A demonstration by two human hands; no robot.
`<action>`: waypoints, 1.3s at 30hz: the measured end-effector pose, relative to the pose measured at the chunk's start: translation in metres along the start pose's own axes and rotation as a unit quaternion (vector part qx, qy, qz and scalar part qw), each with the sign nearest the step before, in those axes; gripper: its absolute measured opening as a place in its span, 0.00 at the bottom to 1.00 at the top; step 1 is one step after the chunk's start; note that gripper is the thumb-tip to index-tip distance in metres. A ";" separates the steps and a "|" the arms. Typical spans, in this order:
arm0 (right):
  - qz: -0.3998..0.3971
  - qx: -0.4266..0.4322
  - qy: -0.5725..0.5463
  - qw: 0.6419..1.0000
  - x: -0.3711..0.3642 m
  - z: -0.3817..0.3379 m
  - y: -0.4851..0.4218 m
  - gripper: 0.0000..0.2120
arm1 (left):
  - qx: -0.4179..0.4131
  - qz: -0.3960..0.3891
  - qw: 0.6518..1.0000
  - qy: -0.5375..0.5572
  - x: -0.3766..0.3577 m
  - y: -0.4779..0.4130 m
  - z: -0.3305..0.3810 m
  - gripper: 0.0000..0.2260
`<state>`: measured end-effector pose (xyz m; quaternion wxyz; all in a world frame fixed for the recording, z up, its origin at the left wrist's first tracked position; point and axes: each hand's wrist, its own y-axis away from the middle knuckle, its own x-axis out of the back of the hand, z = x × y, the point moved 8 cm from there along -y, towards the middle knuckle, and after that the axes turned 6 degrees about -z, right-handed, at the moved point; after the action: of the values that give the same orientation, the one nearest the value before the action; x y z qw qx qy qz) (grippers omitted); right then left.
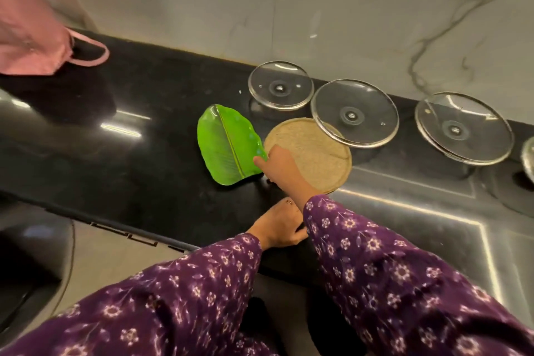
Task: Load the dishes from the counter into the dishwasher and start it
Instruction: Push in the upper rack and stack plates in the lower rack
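Note:
A green leaf-shaped plate (228, 143) lies on the black counter (138, 150). Beside it on the right is a round tan plate (318, 150). Three glass lids stand behind: a small one (280, 85), a middle one (354, 113) overlapping the tan plate's far edge, and a large one (464, 128) at the right. My right hand (278, 166) reaches over the tan plate's left rim, its thumb touching the leaf plate's right edge; whether it grips the plate cannot be told. My left hand (278, 225) rests on the counter near the front edge, fingers loosely curled, holding nothing.
A pink cloth bag (31, 37) with a loop handle sits at the far left of the counter. A marble wall runs behind. Part of another lid (528, 159) shows at the right frame edge. A lit seam marks the counter's right section.

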<state>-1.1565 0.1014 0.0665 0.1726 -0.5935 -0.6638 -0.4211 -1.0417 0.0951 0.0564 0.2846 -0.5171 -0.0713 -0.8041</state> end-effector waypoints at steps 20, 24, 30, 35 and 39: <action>-0.001 -0.018 -0.506 0.862 0.039 0.008 0.049 0.07 | 0.013 -0.034 0.999 -0.009 -0.013 -0.001 -0.006 0.16; 0.069 0.028 -0.559 0.826 0.080 0.038 0.098 0.06 | 0.004 -0.045 0.999 -0.015 -0.009 -0.001 -0.001 0.12; 0.249 -0.023 -0.521 0.816 0.135 0.149 0.212 0.06 | 0.001 -0.055 0.998 -0.011 -0.021 -0.007 0.026 0.20; 0.417 -0.098 -0.461 0.777 0.143 0.238 0.345 0.06 | -0.108 -0.076 0.990 0.040 -0.058 -0.031 0.137 0.18; 0.536 -0.211 -0.348 0.739 0.113 0.298 0.485 0.11 | -0.211 -0.142 0.964 0.078 -0.112 -0.036 0.245 0.17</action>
<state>-0.6501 0.3729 0.1456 -0.0031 -0.9778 -0.1438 -0.1524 -0.8333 0.2678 0.0768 0.0568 -0.4859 0.0501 -0.8707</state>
